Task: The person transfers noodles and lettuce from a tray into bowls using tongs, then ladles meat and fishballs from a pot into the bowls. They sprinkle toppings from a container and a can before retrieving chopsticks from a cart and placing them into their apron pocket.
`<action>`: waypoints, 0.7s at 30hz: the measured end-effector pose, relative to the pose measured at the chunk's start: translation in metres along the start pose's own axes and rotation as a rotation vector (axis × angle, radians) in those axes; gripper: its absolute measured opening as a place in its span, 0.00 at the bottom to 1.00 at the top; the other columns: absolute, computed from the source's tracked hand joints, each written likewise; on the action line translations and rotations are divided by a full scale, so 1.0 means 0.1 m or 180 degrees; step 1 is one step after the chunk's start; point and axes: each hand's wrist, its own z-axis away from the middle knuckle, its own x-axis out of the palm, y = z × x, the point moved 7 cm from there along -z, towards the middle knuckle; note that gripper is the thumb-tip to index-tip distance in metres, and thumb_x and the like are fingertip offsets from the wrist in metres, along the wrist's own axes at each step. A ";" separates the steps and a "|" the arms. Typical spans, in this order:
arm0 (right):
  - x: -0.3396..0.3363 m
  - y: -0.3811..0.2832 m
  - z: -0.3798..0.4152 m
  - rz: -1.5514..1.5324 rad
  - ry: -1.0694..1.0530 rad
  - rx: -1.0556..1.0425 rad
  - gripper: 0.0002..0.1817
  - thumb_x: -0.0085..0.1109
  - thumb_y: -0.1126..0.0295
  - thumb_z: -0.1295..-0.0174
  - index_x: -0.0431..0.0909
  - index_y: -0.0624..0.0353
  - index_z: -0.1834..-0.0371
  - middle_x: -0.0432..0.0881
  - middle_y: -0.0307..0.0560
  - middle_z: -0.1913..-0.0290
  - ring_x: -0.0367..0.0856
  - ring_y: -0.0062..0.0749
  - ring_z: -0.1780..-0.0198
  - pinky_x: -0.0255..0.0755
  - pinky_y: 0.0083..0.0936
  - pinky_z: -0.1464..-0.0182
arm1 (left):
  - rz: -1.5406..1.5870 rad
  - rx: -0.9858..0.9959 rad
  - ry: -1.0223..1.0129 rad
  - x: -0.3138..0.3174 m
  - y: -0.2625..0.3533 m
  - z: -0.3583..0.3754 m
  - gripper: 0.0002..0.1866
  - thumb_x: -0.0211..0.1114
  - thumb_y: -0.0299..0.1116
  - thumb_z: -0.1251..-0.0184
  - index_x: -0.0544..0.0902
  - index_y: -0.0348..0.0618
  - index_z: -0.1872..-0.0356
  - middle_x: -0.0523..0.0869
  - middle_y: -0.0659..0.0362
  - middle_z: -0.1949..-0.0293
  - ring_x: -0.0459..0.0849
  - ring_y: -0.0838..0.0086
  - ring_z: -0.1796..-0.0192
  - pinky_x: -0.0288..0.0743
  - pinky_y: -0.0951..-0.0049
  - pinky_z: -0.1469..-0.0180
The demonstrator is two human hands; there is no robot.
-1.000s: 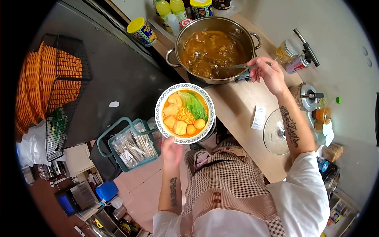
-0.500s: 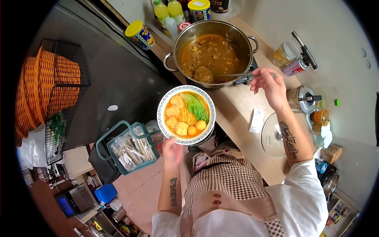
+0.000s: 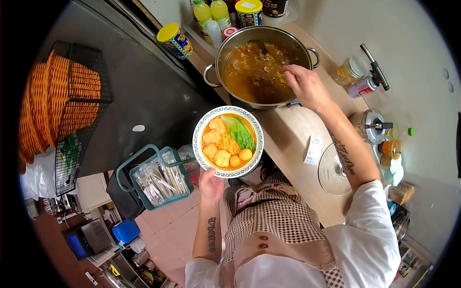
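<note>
My left hand (image 3: 211,186) grips a white bowl with a blue patterned rim (image 3: 199,161) by its near edge and holds it up, level. In the bowl lie green leaf vegetable (image 3: 241,134), pale golden chunks (image 3: 211,138), thin noodles (image 3: 227,142) and two round balls (image 3: 240,157) in orange broth. Over the right side of a large steel pot (image 3: 222,89), my right hand (image 3: 307,86) is closed on a ladle (image 3: 258,46). The ladle's head dips into the brown stew (image 3: 261,72) near the far wall; most of its handle is hard to see.
A glass lid (image 3: 331,175) and a paper slip (image 3: 313,150) lie on the counter. Jars and a gas torch (image 3: 374,67) stand along the right wall. A green basket of wrapped chopsticks (image 3: 161,180) is at left, below wicker baskets (image 3: 72,91). Yellow-lidded cans (image 3: 175,41) stand behind.
My right hand has moved left over the pot and closed on the ladle. The ladle's head has swept from the near side to the far side. The bowl stays nearly still.
</note>
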 end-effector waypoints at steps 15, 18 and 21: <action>0.12 -0.10 0.49 -0.2290 -0.0299 0.1221 0.15 0.48 0.66 0.20 0.83 0.65 0.53 0.85 0.41 0.67 0.81 0.20 0.67 0.75 0.20 0.63 | 0.0080 0.0024 0.0046 0.03 0.02 0.01 0.42 0.65 0.32 0.39 0.59 0.36 0.22 0.72 0.49 0.27 0.74 0.59 0.27 0.72 0.60 0.26; 0.04 -0.14 0.65 -0.2387 -0.0260 0.1238 0.16 0.47 0.66 0.19 0.82 0.66 0.53 0.85 0.42 0.66 0.82 0.22 0.66 0.75 0.21 0.62 | 0.0093 0.0008 0.0039 0.04 0.01 0.00 0.43 0.65 0.32 0.39 0.59 0.36 0.22 0.73 0.49 0.28 0.74 0.59 0.27 0.72 0.60 0.27; 0.04 -0.11 0.78 -0.2664 -0.0156 0.1364 0.15 0.47 0.67 0.19 0.82 0.66 0.54 0.85 0.44 0.65 0.83 0.25 0.65 0.76 0.22 0.62 | 0.0072 -0.0032 0.0001 0.03 -0.01 -0.03 0.43 0.66 0.32 0.40 0.59 0.36 0.22 0.73 0.49 0.28 0.74 0.59 0.27 0.72 0.60 0.26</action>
